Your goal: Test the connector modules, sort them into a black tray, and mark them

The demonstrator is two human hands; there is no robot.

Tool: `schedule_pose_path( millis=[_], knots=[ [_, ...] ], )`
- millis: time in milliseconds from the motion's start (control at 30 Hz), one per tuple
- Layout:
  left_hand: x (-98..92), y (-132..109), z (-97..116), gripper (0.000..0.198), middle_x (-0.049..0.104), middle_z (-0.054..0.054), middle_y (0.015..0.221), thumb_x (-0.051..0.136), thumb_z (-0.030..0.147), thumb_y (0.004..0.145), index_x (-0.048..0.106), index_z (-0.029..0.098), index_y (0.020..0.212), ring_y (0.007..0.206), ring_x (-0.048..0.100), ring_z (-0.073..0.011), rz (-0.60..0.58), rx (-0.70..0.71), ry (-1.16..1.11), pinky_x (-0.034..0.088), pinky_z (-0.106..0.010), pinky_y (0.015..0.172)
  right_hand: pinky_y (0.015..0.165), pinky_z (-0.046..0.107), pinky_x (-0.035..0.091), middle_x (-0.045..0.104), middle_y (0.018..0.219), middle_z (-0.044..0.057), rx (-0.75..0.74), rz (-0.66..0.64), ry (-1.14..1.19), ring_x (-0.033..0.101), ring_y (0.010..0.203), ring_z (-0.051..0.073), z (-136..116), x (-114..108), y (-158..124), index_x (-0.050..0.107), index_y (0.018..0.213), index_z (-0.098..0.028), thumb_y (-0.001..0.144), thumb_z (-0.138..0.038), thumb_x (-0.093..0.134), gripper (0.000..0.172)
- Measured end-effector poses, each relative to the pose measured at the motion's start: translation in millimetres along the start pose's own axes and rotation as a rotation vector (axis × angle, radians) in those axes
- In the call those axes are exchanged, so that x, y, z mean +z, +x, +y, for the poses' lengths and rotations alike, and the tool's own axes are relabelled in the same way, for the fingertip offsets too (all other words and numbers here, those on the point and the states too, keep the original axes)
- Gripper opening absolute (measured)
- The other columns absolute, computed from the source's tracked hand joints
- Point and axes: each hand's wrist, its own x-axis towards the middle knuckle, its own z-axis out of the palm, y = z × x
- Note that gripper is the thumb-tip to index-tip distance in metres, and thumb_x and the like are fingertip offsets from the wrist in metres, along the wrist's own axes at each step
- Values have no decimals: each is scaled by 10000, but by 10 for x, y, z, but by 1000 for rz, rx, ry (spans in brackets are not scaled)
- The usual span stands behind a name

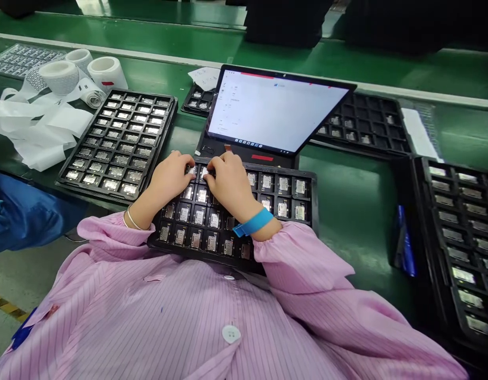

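Observation:
A black compartment tray point(313, 198) lies in front of me, with small silvery metal electronic parts point(214, 220) in its pockets. My left hand point(170, 177) is over its back left corner, thumb and forefinger pinched close at a part in the far row. Beside it, my right hand point(232, 184) bends over the same row with its fingers curled and thumb near the neighbouring pocket. A small copper-coloured strip point(227, 148) shows just behind the right fingers. What either set of fingertips holds is too small or hidden to tell. My right wrist wears a blue band point(254, 221).
A laptop point(279, 113) stands open behind the tray. Another filled tray point(117, 142) lies left, beside white tape rolls point(105, 74) and crumpled backing strips point(38, 132). More trays point(461, 237) sit right, near a blue pen-like tool point(406, 248). A partly filled tray point(363, 121) lies behind.

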Motion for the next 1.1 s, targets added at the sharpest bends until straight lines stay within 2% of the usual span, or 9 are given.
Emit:
schedule_pose_path(
  millis=[200, 300, 367, 467, 533, 600, 767, 900, 1100],
  knots=[
    [18, 4, 32, 179, 591, -108, 1050, 671, 169, 815, 630, 157, 989, 950, 595, -258, 9, 14, 44, 457, -365, 799, 761, 383, 437, 619, 907, 108, -26, 12, 201, 558, 876, 260, -14, -33, -33, 578, 847, -174, 828, -72, 549, 108],
    [-3, -14, 10, 150, 620, -75, 951, 662, 126, 793, 613, 157, 931, 910, 601, -227, 60, 35, -76, 460, -346, 795, 728, 365, 448, 646, 874, 73, 12, 60, 353, 580, 801, 225, -28, -136, -116, 605, 1008, -171, 839, -78, 538, 204],
    [-28, -59, 11, 213, 614, -30, 850, 641, 104, 791, 616, 168, 993, 801, 603, -182, 104, 26, -226, 469, -325, 760, 763, 374, 478, 662, 912, 65, 35, 122, 483, 600, 838, 218, -43, -243, -213, 618, 1076, -193, 849, -102, 552, 253],
    [-86, -196, 69, 273, 603, 2, 845, 630, 147, 813, 618, 194, 1082, 678, 616, -129, 136, -14, -610, 503, -296, 692, 755, 369, 538, 677, 889, 43, 191, 103, 846, 647, 830, 198, -76, -427, -400, 634, 961, -206, 851, -209, 621, 111],
    [-130, -317, 142, 194, 614, 2, 868, 665, 206, 810, 627, 190, 999, 676, 657, -129, 107, -76, -914, 527, -280, 655, 711, 339, 568, 672, 845, 24, 342, 40, 1123, 671, 797, 181, -103, -540, -524, 607, 883, -202, 826, -297, 681, 134],
    [-165, -434, 228, 168, 626, 9, 829, 732, 235, 769, 612, 178, 872, 696, 676, -129, 68, -142, -1132, 528, -246, 634, 690, 282, 566, 658, 816, 5, 416, -5, 1285, 661, 771, 143, -130, -631, -629, 605, 827, -193, 801, -333, 720, 183],
    [-200, -632, 420, 228, 630, 42, 686, 800, 236, 714, 588, 180, 778, 577, 584, -60, -25, -213, -1347, 434, -168, 525, 472, 185, 427, 565, 611, -50, 475, -85, 1401, 487, 509, 65, -193, -770, -799, 602, 737, -189, 789, -317, 733, 190],
    [-213, -730, 521, 237, 621, 48, 594, 778, 269, 741, 561, 189, 792, 554, 640, -100, -126, -244, -1394, 440, -184, 497, 429, 197, 426, 631, 601, -28, 497, -101, 1402, 533, 478, 90, -237, -818, -895, 555, 736, -201, 790, -339, 733, 231],
    [-216, -831, 591, 303, 680, 30, 615, 790, 288, 751, 599, 198, 968, 603, 706, -155, -150, -207, -1311, 524, -212, 534, 387, 192, 420, 649, 586, -16, 467, -57, 1321, 544, 451, 97, -255, -832, -993, 568, 724, -199, 798, -351, 737, 240]
  ],
)
